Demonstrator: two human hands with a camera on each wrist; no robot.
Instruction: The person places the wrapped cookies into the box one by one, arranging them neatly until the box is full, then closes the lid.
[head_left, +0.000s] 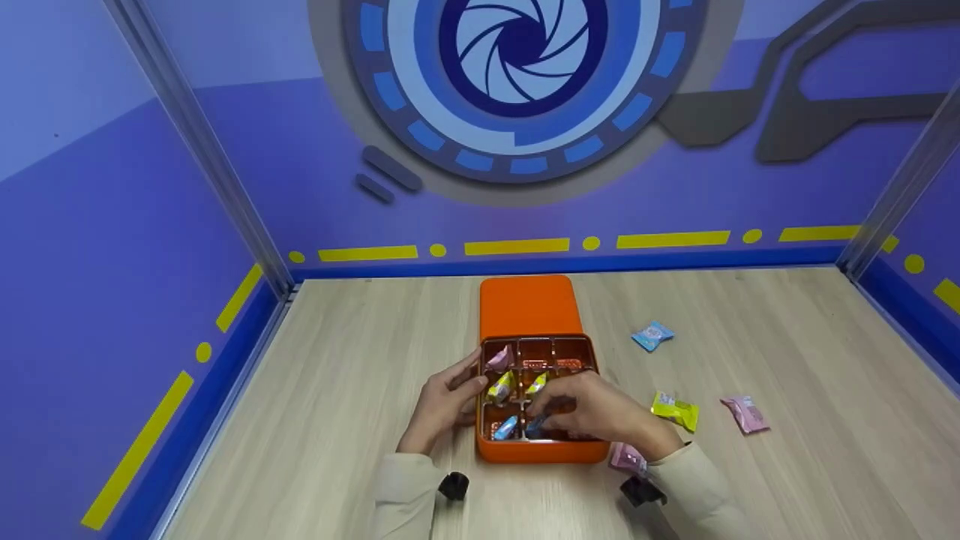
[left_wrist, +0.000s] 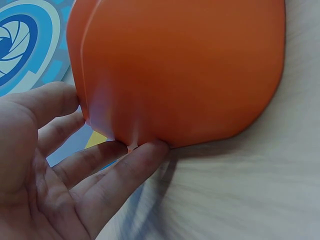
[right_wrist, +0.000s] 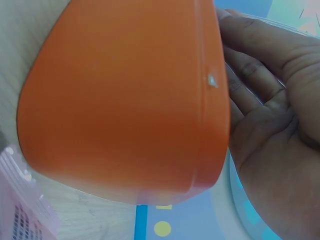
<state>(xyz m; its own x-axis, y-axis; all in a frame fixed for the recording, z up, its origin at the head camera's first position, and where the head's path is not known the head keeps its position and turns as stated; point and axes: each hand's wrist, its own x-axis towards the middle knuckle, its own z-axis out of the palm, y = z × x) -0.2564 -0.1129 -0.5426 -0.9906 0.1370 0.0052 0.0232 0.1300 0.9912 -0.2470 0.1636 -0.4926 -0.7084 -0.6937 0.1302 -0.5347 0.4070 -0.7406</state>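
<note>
An orange box [head_left: 544,452] with a clear divided insert stands on the table. Several wrapped candies sit in its compartments: a pink candy [head_left: 500,358] at back left, a yellow candy [head_left: 501,387] at middle left, another yellow candy [head_left: 536,384] in the centre, and a blue candy [head_left: 506,428] at front left. My left hand [head_left: 442,401] touches the box's left side, fingertips and thumb spread along its wall. My right hand [head_left: 592,409] reaches over the right rim and pinches a second blue candy [head_left: 535,427] down in the front middle compartment.
An orange lid [head_left: 529,304] lies behind the box. Right of it lie a light blue candy [head_left: 652,336], a yellow candy [head_left: 675,411] and a pink candy [head_left: 745,414]. Another pink candy [head_left: 628,457] lies by the box's front right corner, under the right wrist. Printed panels enclose the table.
</note>
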